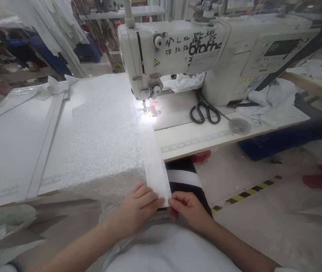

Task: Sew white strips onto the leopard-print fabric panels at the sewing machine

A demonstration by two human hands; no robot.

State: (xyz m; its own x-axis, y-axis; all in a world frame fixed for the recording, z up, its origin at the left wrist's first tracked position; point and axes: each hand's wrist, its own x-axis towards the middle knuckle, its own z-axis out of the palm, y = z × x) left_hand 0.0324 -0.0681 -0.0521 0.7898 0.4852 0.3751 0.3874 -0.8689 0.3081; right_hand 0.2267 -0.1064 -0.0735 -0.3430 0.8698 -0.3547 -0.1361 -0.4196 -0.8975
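Note:
A pale leopard-print fabric (107, 132) lies over the table and drapes off its front edge. Along its right side runs a plain white band (154, 162), which reaches up under the lit needle area of a white sewing machine (175, 53). My left hand (138, 209) is closed on the band's near end, thumb and fingers pinching it. Just to the right, my right hand (189, 209) pinches the band's right edge at its lower corner. Both hands are close to my lap, in front of the table edge.
Black-handled scissors (205, 113) lie on the machine bed, near a round grey disc (239, 125) on a rod. A printed ruler scale (195, 142) runs along the table's front. Crumpled white fabric (274, 100) sits at the right. Long flat strips (46, 147) cross the left side.

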